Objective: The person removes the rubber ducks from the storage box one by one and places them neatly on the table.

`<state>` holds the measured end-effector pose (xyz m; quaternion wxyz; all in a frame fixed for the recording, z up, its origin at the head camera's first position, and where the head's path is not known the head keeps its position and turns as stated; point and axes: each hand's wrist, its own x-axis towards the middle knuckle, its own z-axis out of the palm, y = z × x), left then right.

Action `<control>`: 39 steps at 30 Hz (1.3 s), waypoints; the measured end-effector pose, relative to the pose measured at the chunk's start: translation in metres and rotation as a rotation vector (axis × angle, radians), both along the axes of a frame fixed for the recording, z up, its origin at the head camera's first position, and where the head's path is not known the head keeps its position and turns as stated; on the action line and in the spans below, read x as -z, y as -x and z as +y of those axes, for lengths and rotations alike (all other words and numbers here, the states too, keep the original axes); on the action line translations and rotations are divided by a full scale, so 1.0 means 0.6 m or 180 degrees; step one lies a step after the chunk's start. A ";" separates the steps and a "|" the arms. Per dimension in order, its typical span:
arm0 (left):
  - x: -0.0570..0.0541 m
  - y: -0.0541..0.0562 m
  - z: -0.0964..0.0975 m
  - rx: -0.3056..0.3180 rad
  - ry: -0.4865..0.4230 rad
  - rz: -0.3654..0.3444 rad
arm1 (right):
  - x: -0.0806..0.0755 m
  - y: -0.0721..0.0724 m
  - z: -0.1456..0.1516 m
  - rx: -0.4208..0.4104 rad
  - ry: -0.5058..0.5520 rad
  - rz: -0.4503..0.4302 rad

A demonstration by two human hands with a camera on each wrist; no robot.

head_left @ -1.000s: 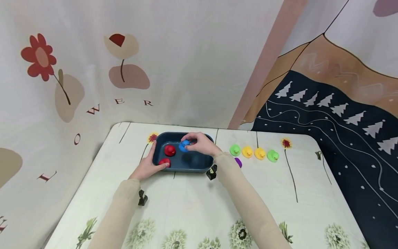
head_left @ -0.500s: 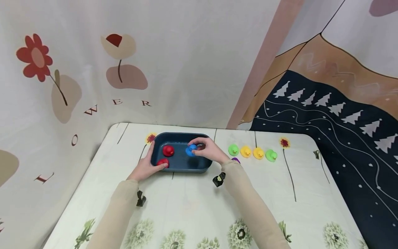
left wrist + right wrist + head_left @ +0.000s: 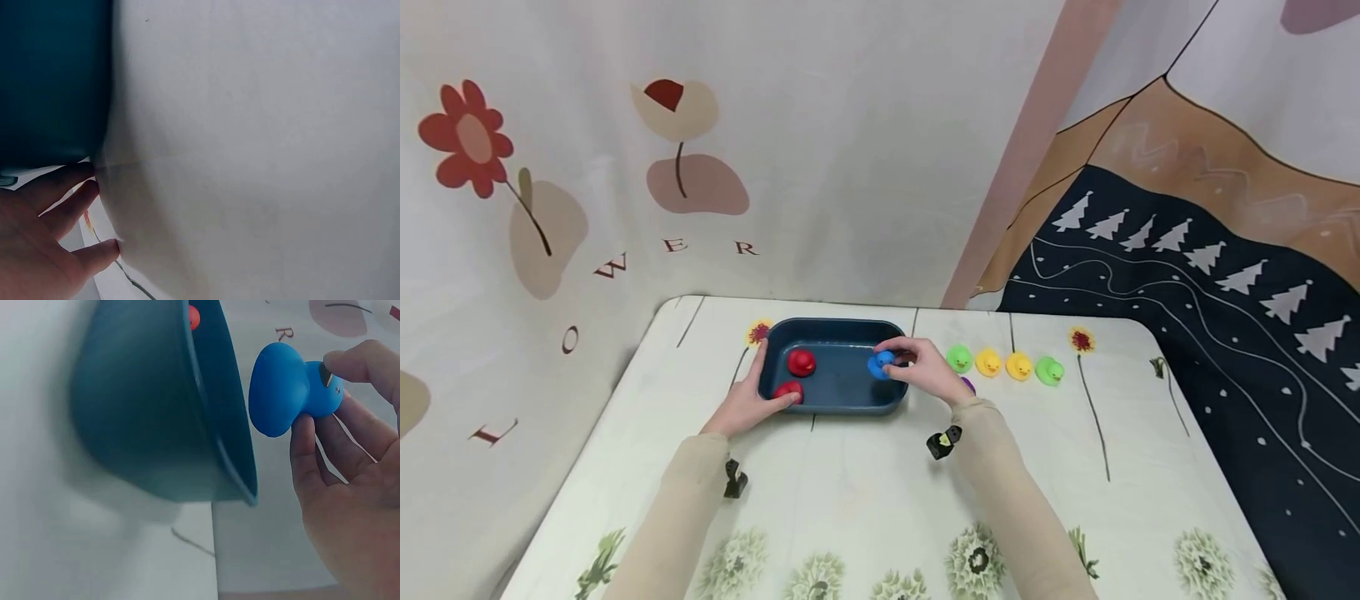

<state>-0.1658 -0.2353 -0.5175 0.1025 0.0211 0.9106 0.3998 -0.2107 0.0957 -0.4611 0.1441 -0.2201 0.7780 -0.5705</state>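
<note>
A dark blue rectangular tray stands on the white-clothed table. My left hand holds its left end, thumb over the near rim and fingers along the outside; in the left wrist view several fingers lie beside the tray wall. One red duck sits in the tray, and a second red duck is beside my left thumb, partly hidden. My right hand pinches a blue rubber duck by its head, over the tray's right part. The right wrist view shows the duck's base apart from the tray rim.
Right of the tray, a row has a green duck, two yellow ducks and another green duck. A purple object is mostly hidden behind my right wrist. A patterned cloth wall rises behind the table.
My right hand has moved rightward over the tray with the blue duck, from near its middle to its right end. The left hand keeps its place on the tray.
</note>
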 end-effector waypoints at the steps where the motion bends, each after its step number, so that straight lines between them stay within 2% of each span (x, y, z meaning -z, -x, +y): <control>1: 0.000 0.000 -0.001 -0.0001 0.0000 -0.0008 | 0.000 -0.001 0.003 0.0021 0.0017 -0.0027; 7: -0.002 0.002 -0.002 0.0005 0.0004 -0.0022 | 0.004 -0.005 0.024 0.0141 0.0065 -0.0184; 16: -0.001 0.003 -0.002 0.0022 -0.0001 -0.0003 | 0.005 -0.007 0.058 0.0263 -0.0047 -0.0028; 31: -0.001 0.003 -0.002 0.0018 0.0014 -0.0045 | 0.009 -0.025 0.109 0.0546 -0.0284 -0.0150; 39: -0.001 0.003 0.000 0.0038 0.0013 -0.0037 | 0.008 -0.037 0.143 0.0603 -0.0116 -0.0155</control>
